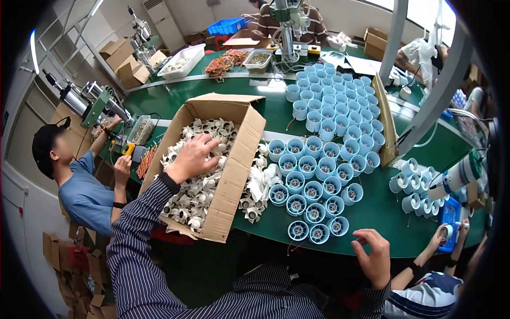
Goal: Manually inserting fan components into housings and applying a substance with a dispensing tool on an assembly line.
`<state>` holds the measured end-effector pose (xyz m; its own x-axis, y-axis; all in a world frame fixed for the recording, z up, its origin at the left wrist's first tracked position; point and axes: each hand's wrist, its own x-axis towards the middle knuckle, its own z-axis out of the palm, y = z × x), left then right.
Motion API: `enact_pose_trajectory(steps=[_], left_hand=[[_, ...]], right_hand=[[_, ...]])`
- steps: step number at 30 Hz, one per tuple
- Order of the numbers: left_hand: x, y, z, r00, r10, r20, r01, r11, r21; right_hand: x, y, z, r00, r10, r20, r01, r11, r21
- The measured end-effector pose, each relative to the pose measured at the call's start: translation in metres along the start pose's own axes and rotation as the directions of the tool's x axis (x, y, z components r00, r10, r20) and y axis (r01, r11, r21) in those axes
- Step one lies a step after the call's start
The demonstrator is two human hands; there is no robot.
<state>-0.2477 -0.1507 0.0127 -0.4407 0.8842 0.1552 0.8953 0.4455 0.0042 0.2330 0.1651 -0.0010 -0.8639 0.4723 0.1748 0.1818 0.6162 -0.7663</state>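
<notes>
Nearby, two hands (pixel 192 156), one carton (pixel 240 173).

The left hand (pixel 194 157) reaches palm-down; the right hand (pixel 375 256) curves loosely.

pale walls (pixel 348 18) | window (pixel 418 20) — bright, upper right | green-topped worktable (pixel 273 97) | tube light (pixel 34 51) — lit, left

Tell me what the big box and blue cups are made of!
The box looks like cardboard, dull and brown, with bent flaps and ragged edges. The blue cups seem like smooth plastic: they're evenly coloured with neat round rims, though painted metal is possible.
</notes>
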Motion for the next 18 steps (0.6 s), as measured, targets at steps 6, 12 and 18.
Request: enact_pose_trajectory(steps=[6, 12, 18], left_hand=[[-0.007, 0.005, 0.006, 0.992, -0.128, -0.015, 0.129, 0.99, 0.062], [-0.002, 0.004, 0.004, 0.994, -0.106, 0.026, 0.104, 0.991, 0.084], [-0.005, 0.007, 0.005, 0.982, -0.186, 0.025, 0.183, 0.979, 0.088]], right_hand=[[0.0, 0.0, 0.0, 1.0, 0.016, 0.0, -0.016, 0.999, -0.032], [0.005, -0.004, 0.008, 0.998, 0.033, 0.055, -0.032, 0.999, -0.013], [0.004, -0.006, 0.007, 0.999, 0.031, 0.037, -0.029, 0.999, -0.038]])
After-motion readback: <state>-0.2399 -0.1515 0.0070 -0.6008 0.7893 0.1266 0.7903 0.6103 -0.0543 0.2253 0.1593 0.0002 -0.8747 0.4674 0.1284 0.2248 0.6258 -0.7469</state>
